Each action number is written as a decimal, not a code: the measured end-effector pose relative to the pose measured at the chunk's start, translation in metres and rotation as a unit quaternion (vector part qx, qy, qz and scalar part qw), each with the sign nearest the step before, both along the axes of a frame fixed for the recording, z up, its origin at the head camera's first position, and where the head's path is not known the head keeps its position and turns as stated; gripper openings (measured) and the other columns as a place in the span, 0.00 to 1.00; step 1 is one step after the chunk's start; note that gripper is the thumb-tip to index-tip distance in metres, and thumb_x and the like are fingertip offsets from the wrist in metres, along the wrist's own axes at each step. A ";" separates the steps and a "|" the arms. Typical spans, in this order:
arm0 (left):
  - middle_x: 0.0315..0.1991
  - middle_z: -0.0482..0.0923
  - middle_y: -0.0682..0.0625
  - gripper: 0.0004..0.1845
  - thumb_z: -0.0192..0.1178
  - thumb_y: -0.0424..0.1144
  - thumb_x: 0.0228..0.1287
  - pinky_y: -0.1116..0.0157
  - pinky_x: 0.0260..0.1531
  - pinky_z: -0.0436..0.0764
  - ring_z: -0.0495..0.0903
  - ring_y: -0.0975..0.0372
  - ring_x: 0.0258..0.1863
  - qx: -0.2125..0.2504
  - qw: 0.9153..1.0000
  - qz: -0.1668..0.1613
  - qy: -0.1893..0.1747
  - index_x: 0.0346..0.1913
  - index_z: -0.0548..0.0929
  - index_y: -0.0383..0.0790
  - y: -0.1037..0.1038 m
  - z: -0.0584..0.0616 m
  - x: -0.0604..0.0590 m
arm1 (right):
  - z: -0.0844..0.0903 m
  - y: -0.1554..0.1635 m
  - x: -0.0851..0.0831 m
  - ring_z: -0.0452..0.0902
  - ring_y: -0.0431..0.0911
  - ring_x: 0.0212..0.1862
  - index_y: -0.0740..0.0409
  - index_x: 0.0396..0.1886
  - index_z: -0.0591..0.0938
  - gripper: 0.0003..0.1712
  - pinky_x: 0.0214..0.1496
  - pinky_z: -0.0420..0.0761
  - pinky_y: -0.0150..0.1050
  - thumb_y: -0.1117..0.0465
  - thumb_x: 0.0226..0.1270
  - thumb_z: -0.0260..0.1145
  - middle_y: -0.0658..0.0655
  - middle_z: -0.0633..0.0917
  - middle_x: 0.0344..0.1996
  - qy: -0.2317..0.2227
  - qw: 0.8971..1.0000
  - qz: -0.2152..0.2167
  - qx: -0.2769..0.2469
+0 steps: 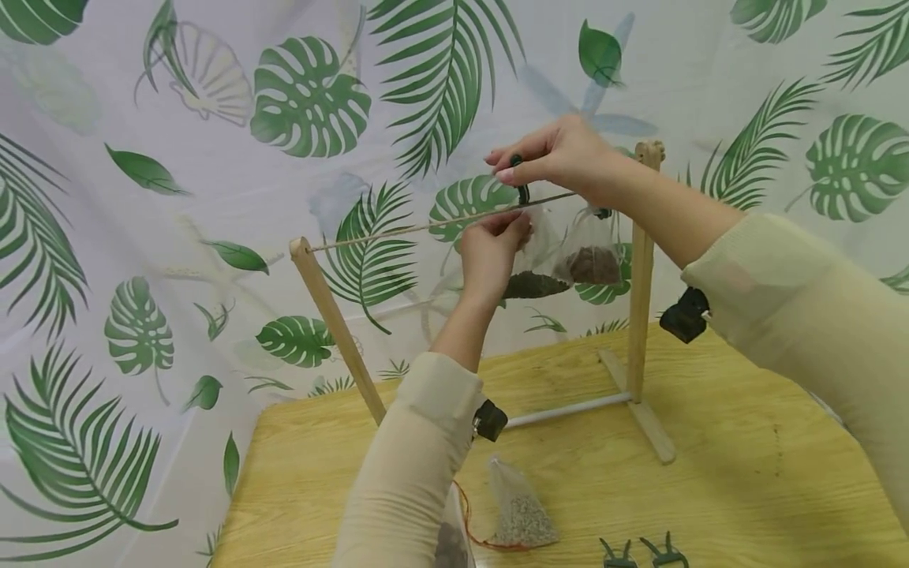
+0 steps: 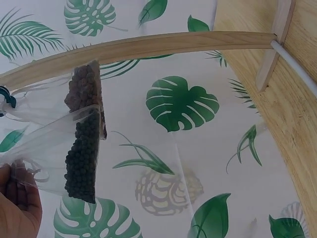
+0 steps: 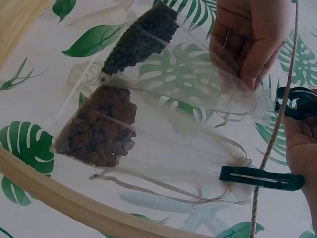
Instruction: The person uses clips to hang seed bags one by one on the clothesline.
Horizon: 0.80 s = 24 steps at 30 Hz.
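Observation:
My left hand point(image 1: 490, 256) pinches the gathered top of a sheer drawstring bag point(image 1: 536, 285), just below a twine line point(image 1: 419, 228). Dark round pellets fill the bottom of this bag. Above the line, my right hand point(image 1: 568, 162) pinches a dark green clip point(image 1: 521, 191) between thumb and fingers, its lower end at the twine. To the right, a second sheer bag point(image 3: 99, 126) with reddish-brown lumps hangs from the line by another green clip point(image 3: 262, 178). In the right wrist view the two bags overlap slightly.
Two wooden posts point(image 1: 639, 315) hold the line, joined low by a white rod point(image 1: 568, 410). On the wood-grain table point(image 1: 753, 442) lie a bag of pale grains point(image 1: 521, 513) and two green clips point(image 1: 663, 550). A container point(image 1: 454, 536) is partly behind my left sleeve.

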<state>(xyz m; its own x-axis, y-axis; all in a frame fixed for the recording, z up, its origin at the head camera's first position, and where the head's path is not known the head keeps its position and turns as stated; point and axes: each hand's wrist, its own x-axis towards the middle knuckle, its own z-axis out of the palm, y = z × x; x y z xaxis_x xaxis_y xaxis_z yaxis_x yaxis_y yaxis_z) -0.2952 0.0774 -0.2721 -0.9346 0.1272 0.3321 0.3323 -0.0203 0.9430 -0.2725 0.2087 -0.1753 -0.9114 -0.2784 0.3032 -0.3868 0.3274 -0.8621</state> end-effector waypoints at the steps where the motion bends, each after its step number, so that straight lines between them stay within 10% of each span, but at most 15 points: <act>1: 0.35 0.85 0.38 0.11 0.61 0.33 0.63 0.70 0.35 0.82 0.84 0.63 0.31 0.000 1.000 0.001 0.004 0.42 0.85 0.27 0.001 0.000 0.000 | 0.001 0.000 0.001 0.67 0.49 0.66 0.65 0.41 0.86 0.10 0.68 0.64 0.49 0.65 0.62 0.67 0.60 0.79 0.57 -0.001 1.000 0.004 -0.006; 11: 0.35 0.85 0.39 0.10 0.60 0.34 0.64 0.70 0.37 0.82 0.84 0.64 0.31 0.003 0.999 -0.005 0.038 0.43 0.85 0.30 -0.003 -0.001 0.005 | 0.001 0.003 0.010 0.69 0.47 0.65 0.66 0.37 0.87 0.09 0.55 0.77 0.37 0.64 0.62 0.67 0.61 0.80 0.56 0.028 0.998 0.042 0.044; 24: 0.38 0.85 0.40 0.08 0.62 0.32 0.62 0.73 0.38 0.79 0.84 0.62 0.37 0.017 0.987 0.042 0.156 0.39 0.86 0.29 0.000 -0.007 0.009 | 0.002 0.001 0.008 0.71 0.52 0.62 0.68 0.44 0.84 0.15 0.61 0.72 0.49 0.61 0.63 0.67 0.61 0.81 0.54 -0.018 0.995 -0.018 0.099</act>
